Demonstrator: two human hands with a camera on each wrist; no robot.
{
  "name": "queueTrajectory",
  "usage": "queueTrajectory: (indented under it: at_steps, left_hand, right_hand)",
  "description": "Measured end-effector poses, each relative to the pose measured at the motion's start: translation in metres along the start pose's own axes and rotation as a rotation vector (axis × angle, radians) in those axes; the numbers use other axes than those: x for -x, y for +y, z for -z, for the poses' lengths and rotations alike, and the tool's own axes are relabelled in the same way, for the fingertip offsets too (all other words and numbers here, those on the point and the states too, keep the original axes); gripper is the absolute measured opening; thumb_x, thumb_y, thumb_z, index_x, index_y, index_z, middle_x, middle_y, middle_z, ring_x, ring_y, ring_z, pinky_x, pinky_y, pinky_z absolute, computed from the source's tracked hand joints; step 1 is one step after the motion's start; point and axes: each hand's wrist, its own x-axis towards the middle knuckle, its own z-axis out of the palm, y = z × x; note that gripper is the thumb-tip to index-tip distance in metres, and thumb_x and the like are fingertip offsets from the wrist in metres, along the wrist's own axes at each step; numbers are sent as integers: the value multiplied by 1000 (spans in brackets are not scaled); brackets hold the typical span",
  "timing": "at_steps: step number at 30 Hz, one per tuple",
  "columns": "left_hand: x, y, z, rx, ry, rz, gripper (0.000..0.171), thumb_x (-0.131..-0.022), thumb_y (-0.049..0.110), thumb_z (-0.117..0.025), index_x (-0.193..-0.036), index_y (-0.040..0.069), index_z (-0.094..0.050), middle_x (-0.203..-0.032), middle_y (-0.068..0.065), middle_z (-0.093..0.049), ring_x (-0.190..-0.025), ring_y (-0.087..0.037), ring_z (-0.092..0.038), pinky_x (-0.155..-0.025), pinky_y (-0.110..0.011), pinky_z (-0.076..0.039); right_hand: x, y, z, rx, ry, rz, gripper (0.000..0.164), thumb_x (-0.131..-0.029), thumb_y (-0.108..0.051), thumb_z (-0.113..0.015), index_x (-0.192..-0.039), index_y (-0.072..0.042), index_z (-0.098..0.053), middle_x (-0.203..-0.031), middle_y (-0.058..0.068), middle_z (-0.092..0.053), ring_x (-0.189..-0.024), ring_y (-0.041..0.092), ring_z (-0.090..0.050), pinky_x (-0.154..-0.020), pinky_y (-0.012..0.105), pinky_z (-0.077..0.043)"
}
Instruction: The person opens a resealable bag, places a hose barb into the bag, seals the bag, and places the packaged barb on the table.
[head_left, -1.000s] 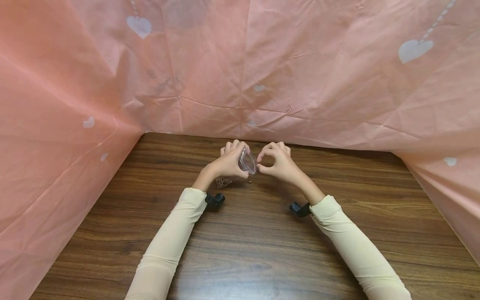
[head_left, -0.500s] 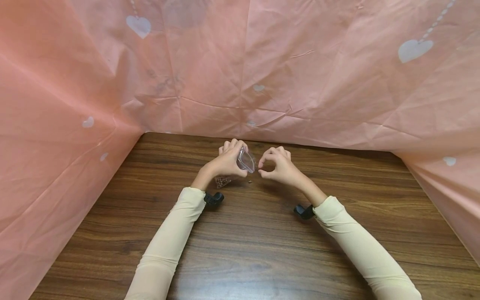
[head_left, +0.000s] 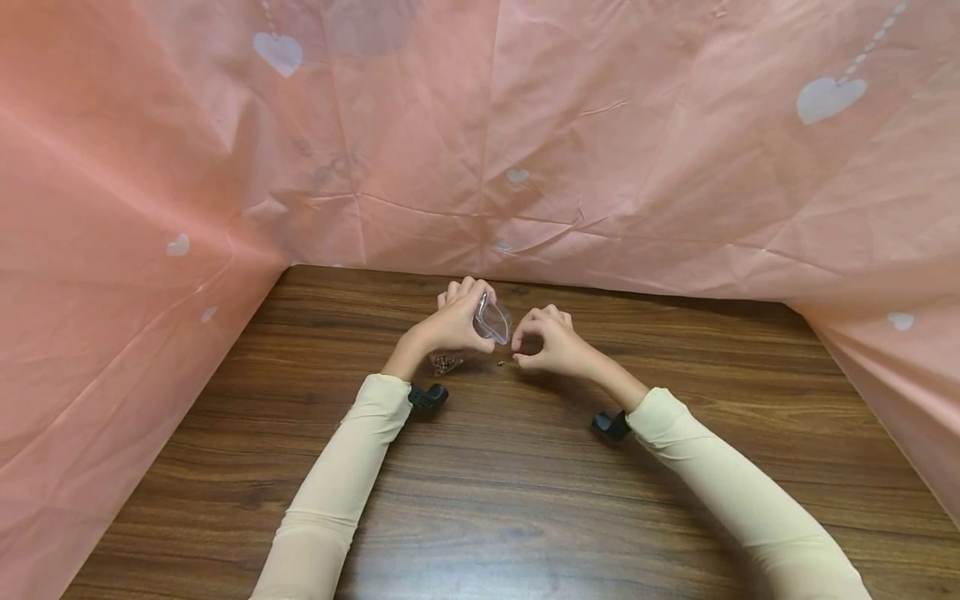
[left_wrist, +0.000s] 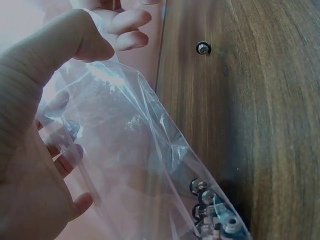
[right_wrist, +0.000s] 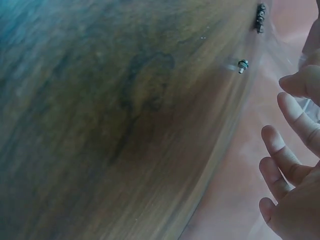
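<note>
My left hand (head_left: 453, 323) grips a clear zip bag (head_left: 492, 322) near its mouth, which gapes toward the right. Several small metal screws with dark rings (left_wrist: 207, 207) lie in the bag's bottom corner, close to the tabletop. One loose screw (head_left: 501, 363), also with a dark ring, lies on the table to the right of the bag; in the right wrist view this screw (right_wrist: 243, 65) shows a short shank. Just right of the bag's mouth is my right hand (head_left: 551, 340), its fingers loosely bent and nothing seen between thumb and forefinger.
A dark wood-grain table (head_left: 480, 483) spreads below both hands. Pink cloth (head_left: 480, 142) with white hearts hangs behind the table and along its sides. Black cameras are strapped at the left wrist (head_left: 429, 397) and the right wrist (head_left: 611, 426).
My right hand has come down a little toward the table, nearer the loose screw. My left hand has shifted slightly left with the bag and then stayed still.
</note>
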Motion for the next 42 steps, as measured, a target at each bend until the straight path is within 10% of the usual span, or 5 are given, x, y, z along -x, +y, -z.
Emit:
queueTrajectory:
  at_steps: [42]
  left_hand:
    - [-2, -4, 0, -18, -8, 0, 65, -65, 25, -82, -118, 15, -46, -118, -9, -45, -106, -29, -36, -96, -46, -28]
  right_hand:
    - [-14, 2, -19, 34, -179, -2, 12, -80, -16, -81, -89, -16, -73, -104, 4, -66, -95, 23, -41, -88, 45, -25]
